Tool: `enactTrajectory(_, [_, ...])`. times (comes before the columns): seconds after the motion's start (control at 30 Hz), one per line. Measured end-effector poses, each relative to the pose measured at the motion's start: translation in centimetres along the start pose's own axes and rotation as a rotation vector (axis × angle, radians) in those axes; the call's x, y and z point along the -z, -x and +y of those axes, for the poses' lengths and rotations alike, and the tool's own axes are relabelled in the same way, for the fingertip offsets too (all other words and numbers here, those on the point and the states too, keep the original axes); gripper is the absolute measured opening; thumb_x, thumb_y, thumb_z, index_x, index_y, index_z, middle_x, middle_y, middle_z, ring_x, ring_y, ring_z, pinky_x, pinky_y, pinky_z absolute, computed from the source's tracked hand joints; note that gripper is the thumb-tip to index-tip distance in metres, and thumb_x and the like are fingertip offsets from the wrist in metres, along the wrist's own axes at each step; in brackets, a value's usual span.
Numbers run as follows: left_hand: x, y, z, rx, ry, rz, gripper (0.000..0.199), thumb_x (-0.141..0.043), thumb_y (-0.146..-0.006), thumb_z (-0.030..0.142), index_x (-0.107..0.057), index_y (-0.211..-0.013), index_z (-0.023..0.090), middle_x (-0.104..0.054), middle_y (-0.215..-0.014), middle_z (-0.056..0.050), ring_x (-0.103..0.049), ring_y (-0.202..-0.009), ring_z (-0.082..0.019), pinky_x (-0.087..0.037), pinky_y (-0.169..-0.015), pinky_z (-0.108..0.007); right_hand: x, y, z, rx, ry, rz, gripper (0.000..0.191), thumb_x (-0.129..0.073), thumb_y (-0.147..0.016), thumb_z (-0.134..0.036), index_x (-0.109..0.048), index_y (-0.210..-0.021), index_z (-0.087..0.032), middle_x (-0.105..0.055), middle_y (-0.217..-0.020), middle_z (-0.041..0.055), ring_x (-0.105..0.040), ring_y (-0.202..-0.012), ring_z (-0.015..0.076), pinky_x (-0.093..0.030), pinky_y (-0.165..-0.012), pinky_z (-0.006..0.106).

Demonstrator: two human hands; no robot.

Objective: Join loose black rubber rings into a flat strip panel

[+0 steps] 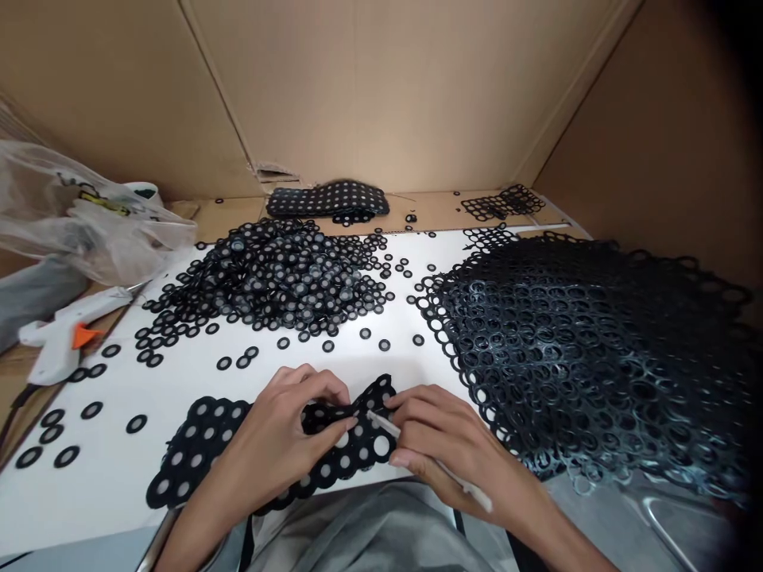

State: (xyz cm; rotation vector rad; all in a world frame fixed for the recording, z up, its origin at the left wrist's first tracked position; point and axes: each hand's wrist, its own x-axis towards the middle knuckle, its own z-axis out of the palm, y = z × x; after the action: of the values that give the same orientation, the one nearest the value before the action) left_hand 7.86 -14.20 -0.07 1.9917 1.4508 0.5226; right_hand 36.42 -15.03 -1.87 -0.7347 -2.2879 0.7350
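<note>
At the near edge of the white board lies a black sheet of joined rings with pale round centres. My left hand is closed on its raised, folded part, thumb and fingers pinching the edge. Close by on the right, my right hand grips a thin white stick; its tip touches the sheet near my left fingertips. One ring beside my right hand shows a larger white opening than its neighbours. Part of the sheet is hidden beneath my left hand and wrist.
A heap of small black rings spreads behind my hands. Stacked black ring netting fills the right side. On the left are a white glue gun and a clear plastic bag. A dotted black roll rests by the cardboard wall.
</note>
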Motion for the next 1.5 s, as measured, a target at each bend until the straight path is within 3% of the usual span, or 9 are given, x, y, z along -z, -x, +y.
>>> enactTrajectory(0.17, [0.0, 0.0, -0.5, -0.022, 0.072, 0.0, 0.004, -0.076, -0.103, 0.035, -0.075, -0.102, 0.031, -0.079, -0.101, 0.003, -0.07, -0.101, -0.024, -0.053, -0.09, -0.038, -1.8, -0.8, -0.1, 0.035, 0.281, 0.023, 0.026, -0.065, -0.119, -0.035, -0.067, -0.097, -0.021, -0.074, -0.093, 0.0052, -0.072, -0.106, 0.0298, -0.06, -0.089, 0.045])
enactTrajectory(0.23, [0.2, 0.2, -0.8, -0.034, 0.034, 0.014, 0.006, -0.077, -0.103, 0.037, -0.077, -0.108, 0.033, -0.079, -0.105, 0.002, -0.071, -0.104, -0.025, -0.054, -0.093, -0.038, -1.4, -0.9, -0.2, 0.011, 0.176, 0.019, 0.025, -0.063, -0.12, -0.033, -0.068, -0.099, -0.021, -0.075, -0.096, 0.0048, -0.072, -0.108, 0.0283, -0.06, -0.092, 0.044])
enactTrajectory(0.4, [0.9, 0.2, -0.4, -0.096, -0.156, 0.016, 0.035, -0.069, -0.11, 0.042, -0.075, -0.144, 0.047, -0.078, -0.11, -0.001, -0.07, -0.106, -0.028, -0.056, -0.094, -0.041, 1.1, 0.4, -0.1, -0.07, -0.156, 0.047, 0.022, -0.056, -0.121, -0.024, -0.07, -0.104, -0.022, -0.077, -0.105, 0.0077, -0.075, -0.117, 0.026, -0.061, -0.097, 0.04])
enactTrajectory(0.53, [0.9, -0.5, 0.4, -0.132, -0.156, 0.011, 0.028, -0.072, -0.104, 0.033, -0.08, -0.129, 0.041, -0.079, -0.114, -0.001, -0.071, -0.109, -0.028, -0.056, -0.097, -0.041, 1.4, 1.7, 0.6, -0.131, -0.16, 0.053, 0.023, -0.059, -0.12, -0.023, -0.069, -0.099, -0.022, -0.079, -0.118, 0.0098, -0.077, -0.121, 0.0259, -0.061, -0.097, 0.038])
enactTrajectory(0.7, [-0.4, -1.4, 0.4, -0.041, -0.08, 0.045, 0.015, -0.081, -0.099, 0.043, -0.081, -0.112, 0.036, -0.078, -0.109, 0.0, -0.071, -0.104, -0.029, -0.056, -0.091, -0.041, 1.2, 2.1, 1.0, -0.08, -0.098, 0.058, 0.022, -0.059, -0.121, -0.027, -0.07, -0.103, -0.022, -0.079, -0.114, 0.0077, -0.078, -0.122, 0.0257, -0.06, -0.1, 0.038])
enactTrajectory(0.83, [-1.0, -1.4, 0.5, 0.005, 0.008, 0.009, 0.007, -0.081, -0.1, 0.041, -0.081, -0.104, 0.035, -0.08, -0.106, 0.001, -0.07, -0.106, -0.028, -0.057, -0.092, -0.04, 1.2, 1.5, 0.8, -0.02, -0.026, 0.051, 0.024, -0.059, -0.122, -0.03, -0.07, -0.103, -0.022, -0.08, -0.111, 0.0067, -0.077, -0.123, 0.0238, -0.059, -0.1, 0.037])
enactTrajectory(1.07, [-0.9, -1.2, 0.7, -0.018, 0.102, -0.019, 0.001, -0.08, -0.1, 0.036, -0.08, -0.1, 0.035, -0.081, -0.101, 0.003, -0.071, -0.106, -0.027, -0.055, -0.093, -0.04, -1.0, -0.2, 0.3, 0.088, 0.384, 0.051, 0.032, -0.064, -0.12, -0.035, -0.066, -0.091, -0.022, -0.073, -0.088, 0.0029, -0.067, -0.092, 0.0244, -0.051, -0.079, 0.04])
enactTrajectory(1.3, [-0.6, -1.5, 1.2, -0.159, -0.162, 0.006, 0.033, -0.067, -0.108, 0.029, -0.077, -0.138, 0.041, -0.078, -0.104, -0.001, -0.069, -0.1, -0.029, -0.051, -0.09, -0.042, 1.6, 1.8, 0.1, -0.09, -0.016, 0.016, 0.025, -0.057, -0.121, -0.026, -0.062, -0.097, -0.022, -0.069, -0.098, 0.005, -0.064, -0.096, 0.0236, -0.049, -0.082, 0.039])
enactTrajectory(1.5, [-0.6, -2.0, 4.1, -0.286, -0.344, -0.003, 0.026, -0.061, -0.103, 0.012, -0.075, -0.116, 0.029, -0.08, -0.105, -0.003, -0.066, -0.104, -0.033, -0.044, -0.091, -0.048, 2.6, 3.4, 1.0, -0.111, -0.063, 0.073, 0.024, -0.056, -0.119, -0.02, -0.062, -0.097, -0.022, -0.067, -0.1, 0.0059, -0.062, -0.095, 0.0236, -0.048, -0.081, 0.04])
